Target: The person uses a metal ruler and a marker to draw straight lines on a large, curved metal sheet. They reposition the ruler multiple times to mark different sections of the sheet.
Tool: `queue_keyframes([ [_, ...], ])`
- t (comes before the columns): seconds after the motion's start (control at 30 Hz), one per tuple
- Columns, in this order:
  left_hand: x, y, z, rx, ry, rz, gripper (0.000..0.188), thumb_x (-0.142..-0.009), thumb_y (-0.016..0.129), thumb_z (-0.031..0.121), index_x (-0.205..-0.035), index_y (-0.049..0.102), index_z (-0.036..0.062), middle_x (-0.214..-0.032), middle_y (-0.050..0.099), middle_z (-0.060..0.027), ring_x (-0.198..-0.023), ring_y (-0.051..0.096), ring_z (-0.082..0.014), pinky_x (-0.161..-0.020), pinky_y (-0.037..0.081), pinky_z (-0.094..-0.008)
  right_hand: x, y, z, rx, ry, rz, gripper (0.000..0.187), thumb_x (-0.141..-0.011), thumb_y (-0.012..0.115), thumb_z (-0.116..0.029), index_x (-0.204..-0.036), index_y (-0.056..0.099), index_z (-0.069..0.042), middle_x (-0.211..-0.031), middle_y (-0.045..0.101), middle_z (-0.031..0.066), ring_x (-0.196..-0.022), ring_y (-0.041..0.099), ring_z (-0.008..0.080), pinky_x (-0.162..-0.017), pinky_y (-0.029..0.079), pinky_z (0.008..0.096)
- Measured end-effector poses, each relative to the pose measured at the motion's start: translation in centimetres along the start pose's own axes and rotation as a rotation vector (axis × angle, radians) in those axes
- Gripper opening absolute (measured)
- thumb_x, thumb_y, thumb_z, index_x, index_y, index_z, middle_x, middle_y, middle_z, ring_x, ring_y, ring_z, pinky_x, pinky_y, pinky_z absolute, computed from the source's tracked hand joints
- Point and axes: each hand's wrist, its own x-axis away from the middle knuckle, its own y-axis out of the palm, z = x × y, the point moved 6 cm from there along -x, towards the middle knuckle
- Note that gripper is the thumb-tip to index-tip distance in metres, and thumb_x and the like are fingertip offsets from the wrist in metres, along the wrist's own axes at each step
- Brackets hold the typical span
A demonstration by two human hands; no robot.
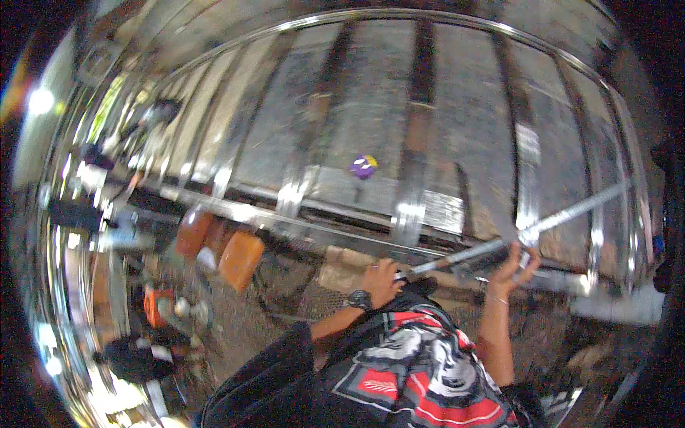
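Observation:
A long, thin, silvery metal bar (571,214) slants from just in front of my body up to the far right, over the near rail of a large metal frame (246,212). My left hand (383,282), with a dark watch on its wrist, is closed at the bar's near end; its fingertips are partly hidden. Farther along, my right hand (510,269) has its fingers curled against the bar from below, thumb and fingers gripping at its edge. Grey sheets (371,85) lie beneath the frame's shiny crossbars.
A small purple and yellow round object (363,166) rests on the grey sheet, left of a white printed label (444,211). Two orange-brown objects (241,259) stand left of me, near an orange item (158,305) on the floor. Blurred people (100,171) are at far left.

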Motion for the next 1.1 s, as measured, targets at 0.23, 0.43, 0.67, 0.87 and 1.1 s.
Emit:
queue_keyframes([
  [0.23, 2.8, 4.0, -1.5, 0.202, 0.004, 0.052, 0.064, -0.092, 0.071, 0.041, -0.145, 0.051, 0.0112, -0.143, 0.049, -0.0195, -0.13, 0.053, -0.0422, -0.105, 0.048, -0.0533, -2.8, -1.2, 2.6, -0.068, -0.026, -0.019, 0.034, -0.091, 0.078, -0.012, -0.114, 0.054, -0.004, -0.112, 0.06, 0.0093, -0.097, 0.058, 0.0211, -0.088, 0.052, 0.0394],
  [0.43, 0.9, 8.0, -4.5, 0.46, 0.02, -0.159, 0.038, -0.1, 0.062, 0.044, -0.105, 0.059, 0.0066, -0.104, 0.066, -0.0188, -0.099, 0.066, -0.0422, -0.084, 0.053, -0.0532, -3.2, -1.0, 2.6, -0.223, 0.003, -0.084, 0.03, -0.093, 0.075, -0.011, -0.113, 0.053, -0.006, -0.111, 0.06, 0.0104, -0.104, 0.06, 0.0229, -0.09, 0.052, 0.0403],
  [0.67, 3.6, -14.4, -0.7, 0.138, 0.102, 0.197, 0.036, -0.099, 0.061, 0.046, -0.098, 0.065, 0.0104, -0.089, 0.064, -0.0131, -0.078, 0.069, -0.0385, -0.069, 0.056, -0.0503, -4.7, 0.1, 2.6, -0.351, 0.139, 0.033, 0.043, -0.088, 0.081, -0.009, -0.118, 0.05, -0.013, -0.105, 0.065, 0.009, -0.093, 0.063, 0.0245, -0.078, 0.056, 0.042],
  [0.87, 3.0, -28.4, -2.2, -0.195, 0.226, 0.249, 0.037, -0.097, 0.063, 0.047, -0.095, 0.067, 0.0109, -0.081, 0.065, -0.0104, -0.068, 0.069, -0.0326, -0.059, 0.056, -0.0457, 0.4, 4.7, -3.2, -0.392, 0.25, 0.047, 0.043, -0.09, 0.079, -0.01, -0.122, 0.05, -0.011, -0.106, 0.065, 0.0118, -0.094, 0.065, 0.0267, -0.083, 0.058, 0.0449],
  [1.1, -8.2, -31.5, -15.2, -0.322, 0.356, 0.167, 0.043, -0.097, 0.061, 0.051, -0.089, 0.071, 0.0107, -0.079, 0.07, -0.0152, -0.07, 0.068, -0.0404, -0.064, 0.055, -0.052, 3.6, 8.5, 2.8, -0.678, 0.501, -0.169, 0.034, -0.094, 0.074, -0.02, -0.119, 0.051, -0.013, -0.108, 0.061, 0.0096, -0.094, 0.06, 0.0226, -0.081, 0.054, 0.038],
])
